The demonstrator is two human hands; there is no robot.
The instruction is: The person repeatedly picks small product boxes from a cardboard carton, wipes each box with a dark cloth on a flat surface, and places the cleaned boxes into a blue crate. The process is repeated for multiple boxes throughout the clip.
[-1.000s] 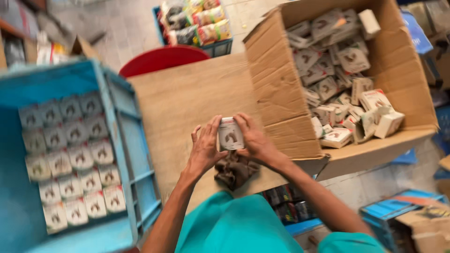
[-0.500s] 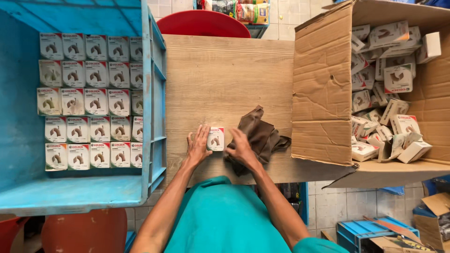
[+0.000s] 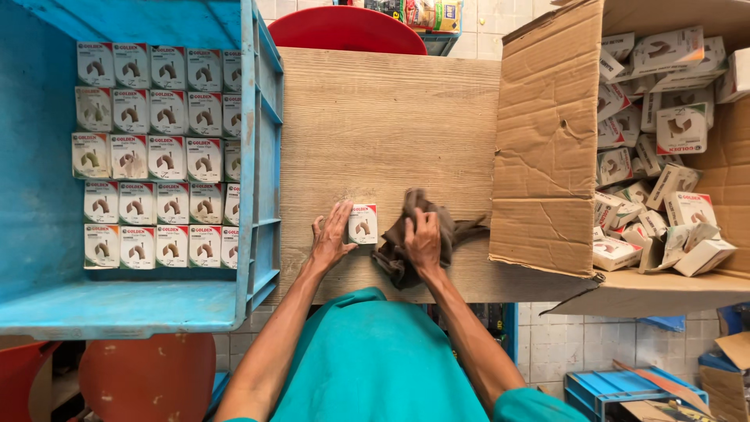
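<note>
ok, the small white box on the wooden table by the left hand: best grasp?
Pinch the small white box across its left and right edges, coming from above. It lies flat, face up; the left hand touches its left edge and the brown cloth under the right hand crowds its right.

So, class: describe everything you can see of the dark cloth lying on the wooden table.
The cloth is a dark brown rag, soft and crumpled into loose folds, with one corner trailing right toward the cardboard box. It lies on the pale wooden table near its front edge. The right hand rests on top, fingers gripping it. A small white carton, touched by the left hand, lies just left of it.
</note>
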